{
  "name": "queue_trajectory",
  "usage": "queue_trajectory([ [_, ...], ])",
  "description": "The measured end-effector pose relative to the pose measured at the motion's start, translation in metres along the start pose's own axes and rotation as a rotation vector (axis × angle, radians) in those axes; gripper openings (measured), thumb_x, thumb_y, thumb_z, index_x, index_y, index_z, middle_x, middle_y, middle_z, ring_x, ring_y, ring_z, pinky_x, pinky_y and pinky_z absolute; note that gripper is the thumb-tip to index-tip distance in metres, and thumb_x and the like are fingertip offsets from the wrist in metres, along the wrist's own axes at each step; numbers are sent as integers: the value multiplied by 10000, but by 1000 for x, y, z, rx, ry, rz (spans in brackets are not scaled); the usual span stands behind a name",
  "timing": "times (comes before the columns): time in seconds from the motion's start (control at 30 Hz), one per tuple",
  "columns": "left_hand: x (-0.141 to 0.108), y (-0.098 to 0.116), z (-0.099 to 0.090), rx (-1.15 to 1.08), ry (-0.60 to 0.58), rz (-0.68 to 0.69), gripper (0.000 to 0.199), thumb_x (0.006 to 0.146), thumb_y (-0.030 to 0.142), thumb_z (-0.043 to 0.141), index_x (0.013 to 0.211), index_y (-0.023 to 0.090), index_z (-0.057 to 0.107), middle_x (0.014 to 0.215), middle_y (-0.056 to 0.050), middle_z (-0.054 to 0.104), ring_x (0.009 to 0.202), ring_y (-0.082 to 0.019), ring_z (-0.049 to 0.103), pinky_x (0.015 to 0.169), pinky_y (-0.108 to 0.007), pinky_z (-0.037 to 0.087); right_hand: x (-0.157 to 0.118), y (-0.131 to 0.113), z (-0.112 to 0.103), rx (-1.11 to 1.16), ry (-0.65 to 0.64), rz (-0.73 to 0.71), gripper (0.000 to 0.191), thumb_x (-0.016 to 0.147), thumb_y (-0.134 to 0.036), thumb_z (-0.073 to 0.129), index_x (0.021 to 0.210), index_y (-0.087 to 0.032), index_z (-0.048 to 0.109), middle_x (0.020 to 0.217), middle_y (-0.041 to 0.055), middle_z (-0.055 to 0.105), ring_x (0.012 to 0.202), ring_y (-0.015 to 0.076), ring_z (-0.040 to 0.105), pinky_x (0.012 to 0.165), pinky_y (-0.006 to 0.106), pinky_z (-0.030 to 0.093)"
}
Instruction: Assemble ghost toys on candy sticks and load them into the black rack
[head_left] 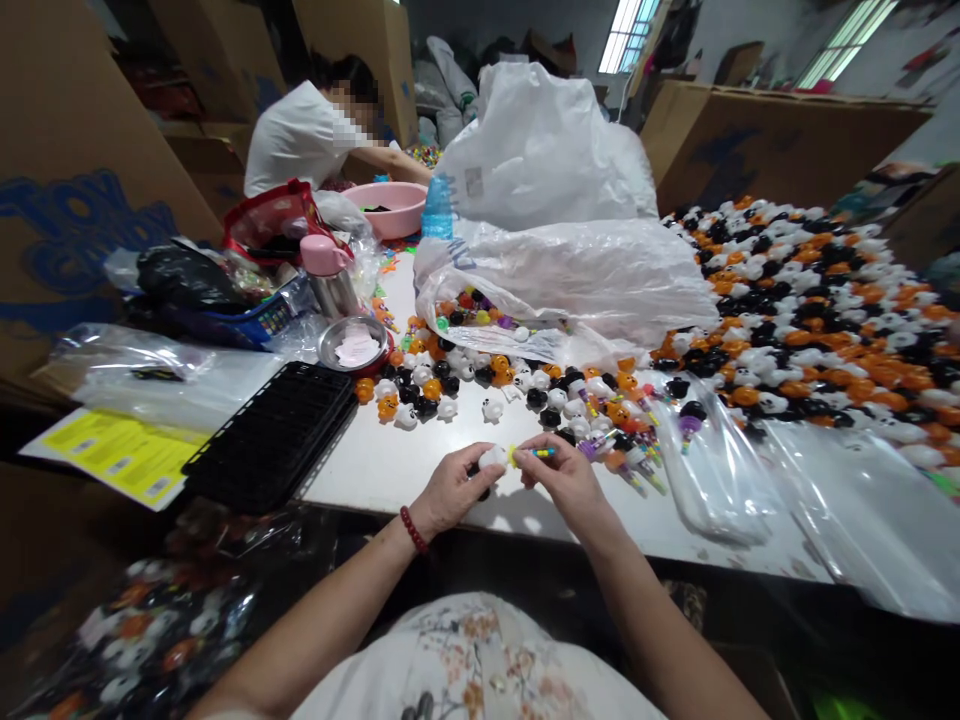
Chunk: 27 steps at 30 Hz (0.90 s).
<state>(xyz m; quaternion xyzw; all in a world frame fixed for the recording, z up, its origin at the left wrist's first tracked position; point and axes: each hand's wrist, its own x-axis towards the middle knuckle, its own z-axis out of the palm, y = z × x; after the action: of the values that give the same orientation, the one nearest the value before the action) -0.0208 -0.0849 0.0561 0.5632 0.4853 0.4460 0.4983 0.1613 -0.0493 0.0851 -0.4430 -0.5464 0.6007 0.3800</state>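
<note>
Just over the table's front edge, my left hand [452, 488] pinches a small white toy head [492, 457] between thumb and fingers. A dark round piece shows below it, partly hidden by the same hand. Close by on the right, my right hand [561, 478] grips a thin candy tube with colourful contents [541, 453]. Its yellow end [512, 456] faces the white head, very near or touching; I cannot tell which. Beyond both hands lie loose white, black and orange toy heads [427, 388]. Filled tubes with heads on them [626, 445] are heaped to the right.
A white plastic sack [570, 280] spills pieces at the table's middle. Black trays [274, 435], a metal bowl [330, 345] and a pink-lidded flask [324, 262] stand left. Clear bags [720, 480] lie right, before a large toy-head pile [817, 310]. Another person [300, 135] bends behind a pink basin [394, 208].
</note>
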Motion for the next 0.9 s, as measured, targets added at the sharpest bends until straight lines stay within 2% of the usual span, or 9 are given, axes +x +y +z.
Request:
queue_trajectory([
  [0.17,-1,10,2,46,-36,13,388,888,523,556,942,160,680,730,-5,602,614,-118,484,576,-227,378,-4,6,12,79,-62,37,359,727,-512,772,799,-193,623,572,-31,617,544,126,556,582,263,464],
  [0.27,3,8,11,-2,-17,-54,386,880,536,568,950,169,665,694,15,583,581,-104,470,544,-219,364,0,13,5,119,-17,44,351,741,-499,769,840,-196,624,600,-27,625,570,123,570,594,249,471],
  [0.33,8,3,16,-119,58,-126,402,875,552,566,970,172,650,708,17,579,578,-100,481,538,-217,375,7,13,-16,112,130,-3,355,754,-502,757,879,-198,624,652,-15,642,602,127,587,615,254,492],
  [0.43,15,-5,16,-435,195,-268,428,856,567,583,971,159,639,735,9,563,560,-85,489,483,-200,356,24,3,-66,-21,489,-163,391,817,-567,646,954,-203,612,790,30,671,685,163,623,679,323,537],
  [0.53,20,-13,4,-691,256,-302,379,766,446,740,990,152,655,855,-34,620,738,-104,596,585,-185,444,42,-11,-115,-448,809,-342,458,807,-570,616,1033,-172,617,1027,138,660,971,284,620,889,492,497],
  [0.6,23,-19,-4,-745,306,-273,394,684,331,824,995,163,651,956,-56,656,888,-131,634,736,-206,495,54,-17,-129,-716,902,-443,502,775,-515,652,1096,-133,613,1182,209,600,1174,363,512,1026,577,372],
  [0.7,28,-29,-8,-740,397,-229,354,680,328,829,898,171,599,920,-36,666,896,-147,663,802,-246,513,81,-16,-113,-934,728,-584,424,858,-421,558,1156,-122,599,1200,211,589,1183,342,497,1042,549,368],
  [0.8,34,-37,-4,-659,456,-202,363,754,437,759,873,178,534,780,3,634,671,-108,633,609,-220,495,127,-11,-74,-1026,401,-643,299,916,-304,478,1138,-169,625,1142,150,634,1092,276,554,993,447,431],
  [0.9,37,-40,-1,-581,462,-189,424,792,532,688,993,197,522,737,27,606,477,-56,487,417,-170,330,182,-12,-42,-1203,242,-521,381,855,-95,438,1185,-136,624,1220,159,633,1138,270,536,1020,416,391],
])
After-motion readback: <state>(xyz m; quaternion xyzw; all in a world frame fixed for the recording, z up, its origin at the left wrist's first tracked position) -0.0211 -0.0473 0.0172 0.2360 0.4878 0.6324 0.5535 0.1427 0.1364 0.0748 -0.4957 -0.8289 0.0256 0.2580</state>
